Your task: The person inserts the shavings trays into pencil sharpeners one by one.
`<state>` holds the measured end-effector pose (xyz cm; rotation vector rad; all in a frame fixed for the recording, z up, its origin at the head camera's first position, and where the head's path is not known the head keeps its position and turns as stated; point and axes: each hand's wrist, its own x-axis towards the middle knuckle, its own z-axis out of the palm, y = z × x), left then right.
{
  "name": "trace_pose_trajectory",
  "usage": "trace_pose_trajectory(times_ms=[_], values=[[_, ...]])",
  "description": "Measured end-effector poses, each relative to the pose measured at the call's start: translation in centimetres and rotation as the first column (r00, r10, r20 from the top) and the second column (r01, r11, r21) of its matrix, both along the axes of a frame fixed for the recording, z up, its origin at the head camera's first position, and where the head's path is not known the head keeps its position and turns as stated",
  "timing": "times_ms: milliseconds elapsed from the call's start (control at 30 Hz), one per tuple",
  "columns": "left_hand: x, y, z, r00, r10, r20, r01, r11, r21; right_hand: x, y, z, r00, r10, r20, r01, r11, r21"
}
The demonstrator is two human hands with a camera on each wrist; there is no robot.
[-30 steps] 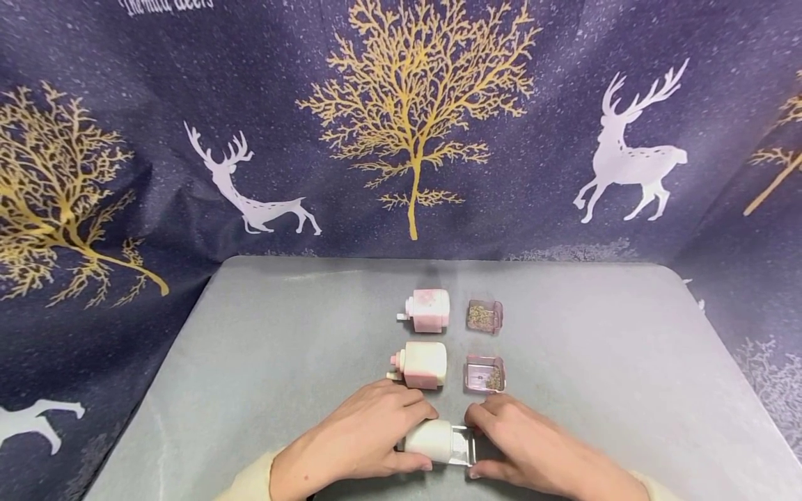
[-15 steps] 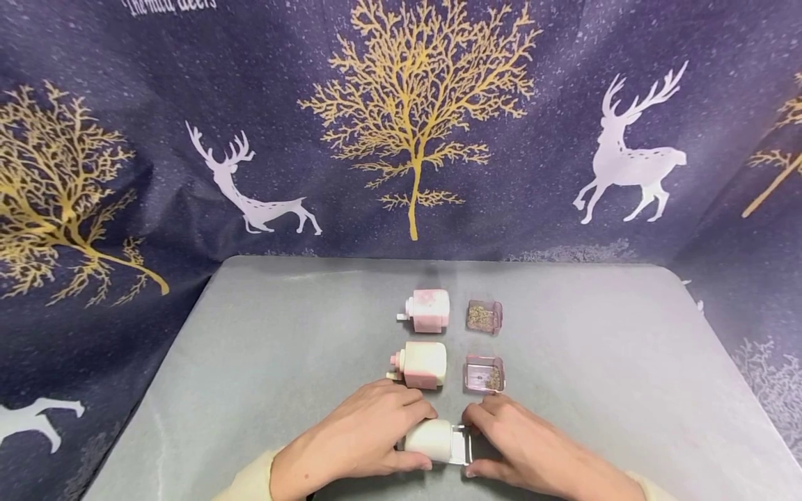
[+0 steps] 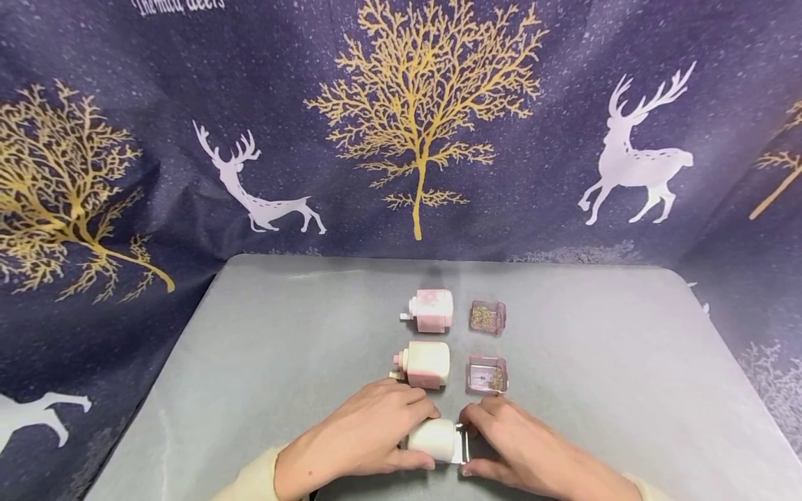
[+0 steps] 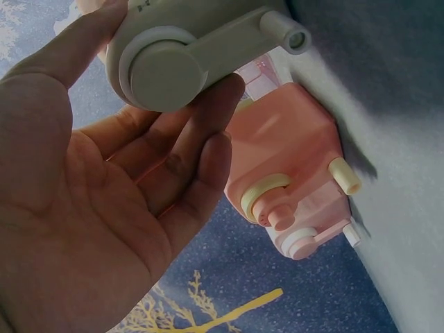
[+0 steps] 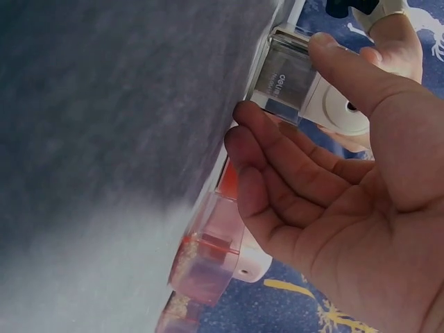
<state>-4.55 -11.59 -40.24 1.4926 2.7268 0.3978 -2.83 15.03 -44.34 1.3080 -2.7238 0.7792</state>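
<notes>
At the table's near side, my left hand (image 3: pixel 363 431) grips a white crank pencil sharpener (image 3: pixel 434 440) by its left end, thumb on the near side and fingers on the far side. Its crank handle (image 4: pixel 232 41) shows in the left wrist view. From the right, my right hand (image 3: pixel 526 442) pinches the clear shavings drawer (image 5: pixel 284 75) between thumb and fingers. Most of that drawer sits inside the sharpener, and a short part sticks out. No shavings can be made out in it.
Beyond the hands stand a cream-and-pink sharpener (image 3: pixel 427 365) and, farther back, a pink sharpener (image 3: pixel 434 311). To their right lie two pinkish clear drawers, the nearer drawer (image 3: pixel 479 376) with a few shavings, the farther drawer (image 3: pixel 487 318) with more. A patterned cloth (image 3: pixel 501 229) hangs behind the grey table (image 3: pixel 282 313).
My right hand has moved a little left, and the clear drawer has slid farther into the white sharpener. The left hand keeps its grip. The head view has shifted slightly.
</notes>
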Motion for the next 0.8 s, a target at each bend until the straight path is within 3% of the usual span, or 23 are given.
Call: trace_pose_trajectory(times_ms=[300, 800], values=[[-0.14, 0.13, -0.2, 1.0, 0.002, 0.009, -0.002, 1.0, 0.009, -0.01, -0.04, -0.01, 1.0, -0.007, -0.006, 0.007, 1.0, 0.002], [-0.1, 0.07, -0.14, 1.0, 0.001, 0.025, -0.002, 1.0, 0.02, -0.12, -0.39, 0.21, 0.998, -0.015, 0.06, 0.013, 0.999, 0.032]])
